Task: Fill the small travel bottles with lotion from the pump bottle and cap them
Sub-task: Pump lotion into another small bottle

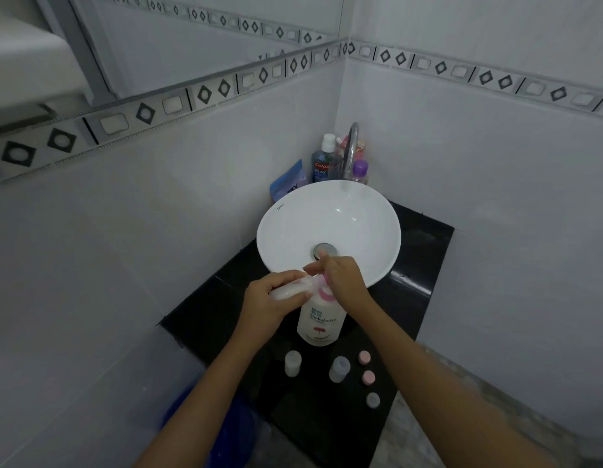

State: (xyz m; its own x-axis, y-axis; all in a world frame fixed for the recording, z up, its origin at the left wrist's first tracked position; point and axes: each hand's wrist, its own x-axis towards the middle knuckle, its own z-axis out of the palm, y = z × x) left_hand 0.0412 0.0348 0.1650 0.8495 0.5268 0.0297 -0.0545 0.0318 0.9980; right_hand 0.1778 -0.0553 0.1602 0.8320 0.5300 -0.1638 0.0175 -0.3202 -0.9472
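Note:
A white pump bottle (321,320) with a pink collar stands on the black counter (205,319) in front of the basin. My left hand (271,300) holds a small clear travel bottle (291,289) on its side, its mouth at the pump's nozzle. My right hand (344,280) rests on top of the pump head, which it hides. Two more small travel bottles stand uncapped nearer me, a white one (292,363) and a pale blue one (339,368). Three loose caps lie to their right: two pink (364,358) (368,377) and one grey (372,400).
A round white basin (361,211) sits behind the pump bottle, with a chrome tap (351,146) at the back. A mouthwash bottle (324,162), a purple-capped bottle (360,170) and a blue pouch (290,184) crowd the corner. Tiled walls close in left and right.

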